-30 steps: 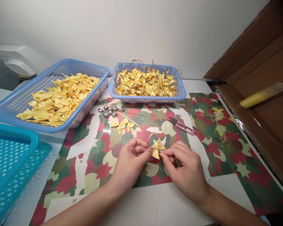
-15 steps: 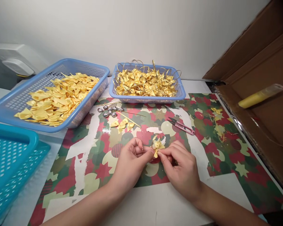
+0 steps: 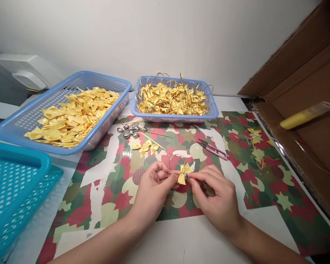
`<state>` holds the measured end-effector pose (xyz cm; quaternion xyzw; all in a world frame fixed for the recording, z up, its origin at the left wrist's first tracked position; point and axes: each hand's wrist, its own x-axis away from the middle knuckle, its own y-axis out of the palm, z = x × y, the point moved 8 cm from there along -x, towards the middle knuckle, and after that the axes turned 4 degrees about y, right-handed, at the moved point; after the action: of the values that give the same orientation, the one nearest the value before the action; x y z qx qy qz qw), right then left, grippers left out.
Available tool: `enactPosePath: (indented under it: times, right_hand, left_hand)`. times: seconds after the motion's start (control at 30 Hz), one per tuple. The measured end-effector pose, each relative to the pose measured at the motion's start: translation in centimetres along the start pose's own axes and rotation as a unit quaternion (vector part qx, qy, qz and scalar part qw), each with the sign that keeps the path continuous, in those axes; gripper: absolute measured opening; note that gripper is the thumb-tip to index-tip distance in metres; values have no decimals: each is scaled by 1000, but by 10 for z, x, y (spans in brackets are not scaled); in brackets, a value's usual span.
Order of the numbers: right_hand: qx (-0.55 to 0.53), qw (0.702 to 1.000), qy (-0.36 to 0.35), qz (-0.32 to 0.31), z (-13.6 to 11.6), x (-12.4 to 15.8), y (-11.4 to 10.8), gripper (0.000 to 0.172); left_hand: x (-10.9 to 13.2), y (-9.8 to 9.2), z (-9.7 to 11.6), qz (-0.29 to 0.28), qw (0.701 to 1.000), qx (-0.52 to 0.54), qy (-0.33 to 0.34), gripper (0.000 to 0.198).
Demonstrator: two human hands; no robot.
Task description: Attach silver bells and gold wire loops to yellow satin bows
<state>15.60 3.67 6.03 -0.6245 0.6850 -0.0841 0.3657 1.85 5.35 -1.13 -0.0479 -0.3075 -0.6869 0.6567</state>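
A yellow satin ribbon bow (image 3: 182, 178) with a loop of gold wire (image 3: 177, 155) standing up behind it is held over the middle of the patterned sheet. My left hand (image 3: 155, 189) pinches the bow's left side between thumb and index finger, its other fingers curled. My right hand (image 3: 218, 196) is closed, its thumb and index fingertips at the bow's right edge, beside a small silver bell (image 3: 186, 176). Exactly what lies between those right fingertips is partly hidden.
Behind stand a blue basket (image 3: 79, 149) of yellow bows and another blue basket (image 3: 176, 118) of bows with gold loops. Silver bells (image 3: 130, 131), loose bows (image 3: 145, 146), gold wires (image 3: 155, 141) and pink thread snips (image 3: 214, 149) lie nearer. A teal basket (image 3: 48, 165) is left, cardboard (image 3: 297, 66) right.
The bow has turned between my fingers, so its wire loop now stands upright and the bell shows. My right hand has shifted slightly right. The whole view has also shifted a little.
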Motion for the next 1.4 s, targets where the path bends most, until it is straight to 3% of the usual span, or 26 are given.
enactPosePath:
  times: [0.73,1.17,1.3,1.4]
  right_hand:
    - [58,997,-38,-24,-8,1,0,16]
    - [60,996,3,-65,1,5,11,17]
    - [56,996,-8,-65,-1,4,10,17]
    - [54,996,-13,-65,-2,4,10,17]
  left_hand:
    - [1,0,1,19,1000,-6,5,35]
    - [1,1,-1,15,999,-33,8,35]
    - [3,3,12,-16,988,-129,82,19]
    - [8,7,29,-32,943,-275,182,6]
